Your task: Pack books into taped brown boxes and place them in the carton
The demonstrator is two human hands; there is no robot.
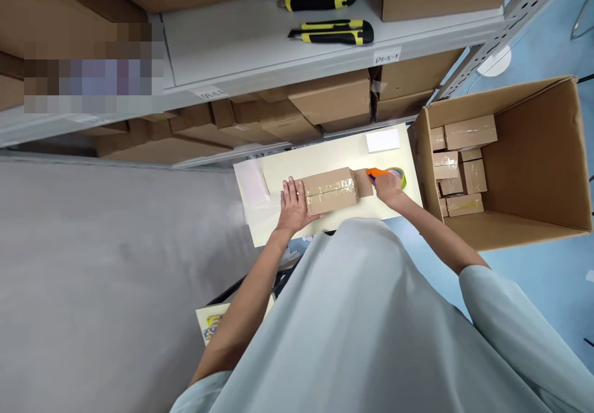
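A small cardboard box lies on the pale yellow tabletop, with shiny clear tape along its top seam. One flap sticks out from its right end. My left hand rests on the box's left end, fingers spread and thumb along the near side. Beyond the flap, my right hand is closed around an orange tape dispenser. A tape roll with a yellow-green rim shows behind that hand. The fingers of my right hand partly cover the dispenser.
A large open carton at the right holds several small taped boxes. Two yellow-and-black utility knives lie on the grey shelf above the table. A white slip lies at the table's far edge. Cardboard boxes fill the lower shelf.
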